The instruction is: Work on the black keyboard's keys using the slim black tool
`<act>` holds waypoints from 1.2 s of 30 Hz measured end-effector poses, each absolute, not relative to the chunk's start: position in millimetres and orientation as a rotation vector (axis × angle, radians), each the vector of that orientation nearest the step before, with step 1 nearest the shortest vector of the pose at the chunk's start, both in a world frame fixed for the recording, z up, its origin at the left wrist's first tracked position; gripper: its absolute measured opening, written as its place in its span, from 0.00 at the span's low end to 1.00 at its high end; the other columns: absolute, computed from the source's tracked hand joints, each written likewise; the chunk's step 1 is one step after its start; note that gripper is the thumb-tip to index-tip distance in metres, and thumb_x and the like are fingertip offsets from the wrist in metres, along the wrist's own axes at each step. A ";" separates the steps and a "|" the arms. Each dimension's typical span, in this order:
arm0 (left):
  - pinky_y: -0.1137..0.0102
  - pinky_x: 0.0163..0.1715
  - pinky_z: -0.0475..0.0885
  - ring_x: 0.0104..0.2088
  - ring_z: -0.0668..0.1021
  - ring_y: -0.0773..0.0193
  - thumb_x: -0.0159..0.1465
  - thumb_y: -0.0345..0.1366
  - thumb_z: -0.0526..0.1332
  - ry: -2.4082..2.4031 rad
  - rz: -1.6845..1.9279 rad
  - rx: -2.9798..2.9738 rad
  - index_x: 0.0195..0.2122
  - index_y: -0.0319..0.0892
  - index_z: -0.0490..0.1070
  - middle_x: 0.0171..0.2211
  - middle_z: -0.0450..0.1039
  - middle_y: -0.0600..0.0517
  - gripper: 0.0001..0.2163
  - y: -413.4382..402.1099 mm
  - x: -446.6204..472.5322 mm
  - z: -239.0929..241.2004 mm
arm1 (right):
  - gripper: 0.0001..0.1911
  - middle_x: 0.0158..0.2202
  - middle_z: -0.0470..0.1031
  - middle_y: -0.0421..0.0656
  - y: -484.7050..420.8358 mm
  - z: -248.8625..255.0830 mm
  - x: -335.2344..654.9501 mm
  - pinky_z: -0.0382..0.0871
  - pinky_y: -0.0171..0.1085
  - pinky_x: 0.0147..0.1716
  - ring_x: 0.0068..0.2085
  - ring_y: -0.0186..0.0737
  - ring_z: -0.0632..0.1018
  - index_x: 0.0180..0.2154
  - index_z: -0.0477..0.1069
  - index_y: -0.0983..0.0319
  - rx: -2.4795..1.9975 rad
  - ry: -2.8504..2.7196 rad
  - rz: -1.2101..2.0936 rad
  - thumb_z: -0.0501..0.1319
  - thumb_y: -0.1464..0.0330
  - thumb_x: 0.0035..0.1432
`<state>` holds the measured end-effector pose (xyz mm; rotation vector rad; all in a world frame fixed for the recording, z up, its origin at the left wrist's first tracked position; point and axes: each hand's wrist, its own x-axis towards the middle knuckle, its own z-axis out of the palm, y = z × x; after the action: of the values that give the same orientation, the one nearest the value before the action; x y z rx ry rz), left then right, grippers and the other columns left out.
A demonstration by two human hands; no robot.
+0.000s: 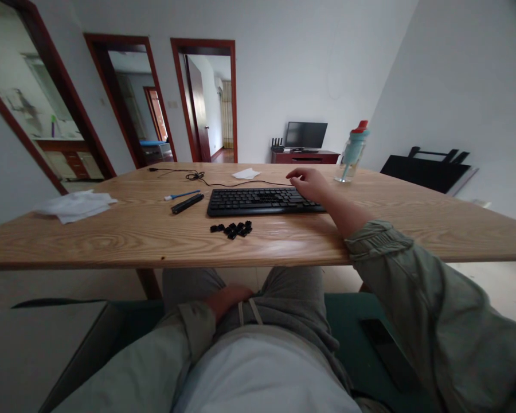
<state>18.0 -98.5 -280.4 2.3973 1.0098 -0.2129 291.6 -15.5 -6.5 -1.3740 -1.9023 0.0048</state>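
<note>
A black keyboard (249, 199) lies on the wooden table in front of me. A patch near its middle looks darker and uneven. My right hand (310, 182) hovers at the keyboard's right end, its fingers loosely bent and pointing left, with nothing seen in them. Just in front of the keyboard sits a small pile of loose black keycaps (234, 229). Down in my lap rests my left hand (229, 299); its fingers are too dim and hidden to make out.
Left of the keyboard lie a black stick-like tool (188, 203) and a blue-and-white brush (181, 195). Behind are a cable (195, 175) and a white tissue (246, 173). A water bottle (351, 155) stands back right; white cloth (79, 205) lies far left. The wooden table (112, 246) ends before my lap.
</note>
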 end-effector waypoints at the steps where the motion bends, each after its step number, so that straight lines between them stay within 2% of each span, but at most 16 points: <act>1: 0.52 0.43 0.68 0.46 0.78 0.40 0.56 0.38 0.56 1.058 -0.204 2.420 0.45 0.46 0.80 0.41 0.78 0.40 0.19 -102.5 17.3 -265.5 | 0.17 0.36 0.79 0.47 -15.1 -6.2 293.2 0.66 0.36 0.37 0.34 0.39 0.74 0.42 0.79 0.67 -1.389 -1.888 0.019 0.56 0.69 0.56; 4: 0.57 0.45 0.68 0.48 0.77 0.48 0.62 0.46 0.55 1.070 -0.100 2.446 0.54 0.46 0.75 0.49 0.76 0.43 0.22 -139.5 6.7 -189.1 | 0.17 0.38 0.79 0.47 -14.2 -6.7 293.8 0.67 0.36 0.38 0.35 0.39 0.75 0.43 0.79 0.67 -1.388 -1.879 0.031 0.56 0.70 0.55; 8: 0.71 0.43 0.69 0.42 0.78 0.61 0.62 0.52 0.59 0.702 -0.224 2.239 0.54 0.54 0.74 0.45 0.78 0.52 0.20 -203.5 -33.2 -45.6 | 0.17 0.38 0.79 0.48 -12.0 -9.3 291.2 0.67 0.36 0.38 0.35 0.39 0.75 0.43 0.79 0.67 -1.398 -1.899 0.044 0.57 0.70 0.56; 10: 0.74 0.41 0.68 0.40 0.78 0.64 0.60 0.52 0.62 0.761 -0.083 2.257 0.52 0.53 0.76 0.42 0.79 0.54 0.20 -203.3 -60.7 10.4 | 0.17 0.38 0.79 0.48 -11.7 -10.6 289.9 0.67 0.36 0.37 0.35 0.39 0.75 0.44 0.79 0.66 -1.416 -1.911 0.037 0.57 0.70 0.56; 12: 0.76 0.41 0.67 0.40 0.77 0.66 0.62 0.51 0.61 0.980 0.188 2.378 0.52 0.47 0.75 0.41 0.79 0.55 0.21 -171.5 -87.4 42.3 | 0.17 0.38 0.79 0.48 -12.2 -11.6 288.6 0.67 0.36 0.37 0.35 0.39 0.75 0.44 0.79 0.66 -1.445 -1.932 0.040 0.57 0.69 0.57; 14: 0.79 0.41 0.65 0.39 0.75 0.70 0.65 0.44 0.60 1.422 0.402 2.461 0.54 0.40 0.72 0.42 0.78 0.55 0.19 -119.5 -108.0 52.0 | 0.16 0.36 0.79 0.47 -13.2 -12.2 287.2 0.67 0.36 0.37 0.34 0.39 0.75 0.44 0.79 0.65 -1.471 -1.949 0.063 0.57 0.69 0.57; 17: 0.82 0.37 0.62 0.37 0.73 0.72 0.64 0.40 0.64 1.880 0.299 2.441 0.52 0.34 0.73 0.40 0.77 0.54 0.18 -46.4 -122.4 41.4 | 0.16 0.33 0.78 0.46 -14.5 -12.1 285.2 0.67 0.36 0.37 0.32 0.38 0.74 0.44 0.79 0.65 -1.482 -1.949 0.088 0.58 0.68 0.57; 21: 0.82 0.29 0.59 0.29 0.71 0.72 0.62 0.43 0.65 1.841 0.126 2.394 0.45 0.32 0.76 0.32 0.76 0.54 0.18 -10.3 -117.7 20.7 | 0.16 0.32 0.77 0.45 -15.5 -11.1 283.5 0.67 0.37 0.38 0.31 0.38 0.74 0.44 0.79 0.65 -1.476 -1.948 0.100 0.57 0.68 0.57; 25: 0.81 0.26 0.57 0.25 0.68 0.74 0.59 0.32 0.66 1.880 0.141 2.353 0.41 0.28 0.77 0.25 0.73 0.56 0.12 -10.6 -109.2 18.2 | 0.17 0.34 0.78 0.45 -14.4 -11.4 282.7 0.67 0.37 0.39 0.32 0.39 0.74 0.44 0.78 0.65 -1.440 -1.995 0.053 0.58 0.68 0.56; 27: 0.81 0.27 0.57 0.26 0.68 0.75 0.61 0.30 0.63 1.887 0.272 2.361 0.41 0.27 0.76 0.25 0.72 0.56 0.11 -10.1 -106.8 21.6 | 0.17 0.37 0.78 0.46 -13.7 -11.9 281.2 0.67 0.37 0.39 0.33 0.39 0.74 0.44 0.78 0.64 -1.386 -2.036 -0.016 0.58 0.68 0.56; 30: 0.80 0.29 0.60 0.28 0.69 0.75 0.66 0.35 0.59 1.814 0.624 2.368 0.48 0.28 0.72 0.32 0.75 0.54 0.15 -7.4 -95.0 27.4 | 0.17 0.40 0.78 0.45 -15.3 -11.6 274.8 0.66 0.37 0.40 0.34 0.39 0.74 0.46 0.77 0.63 -1.275 -2.090 -0.147 0.58 0.68 0.55; 33: 0.77 0.30 0.65 0.29 0.72 0.73 0.65 0.37 0.62 1.536 1.015 2.247 0.50 0.31 0.72 0.35 0.76 0.50 0.16 -6.7 -59.7 30.6 | 0.25 0.42 0.77 0.44 -21.0 -9.5 264.2 0.66 0.38 0.41 0.35 0.40 0.74 0.56 0.71 0.61 -1.204 -2.105 -0.253 0.59 0.66 0.56; 36: 0.74 0.29 0.68 0.28 0.74 0.70 0.62 0.40 0.65 1.256 1.052 2.247 0.47 0.35 0.75 0.34 0.77 0.48 0.16 -11.0 -7.0 30.4 | 0.32 0.45 0.76 0.46 -26.9 -6.9 256.4 0.67 0.40 0.43 0.40 0.44 0.75 0.64 0.62 0.61 -1.166 -2.056 -0.364 0.59 0.63 0.58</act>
<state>-7.0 -11.0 30.4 2.2467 1.2560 1.0518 256.4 -26.9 -6.9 -1.1662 -2.0562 -0.3643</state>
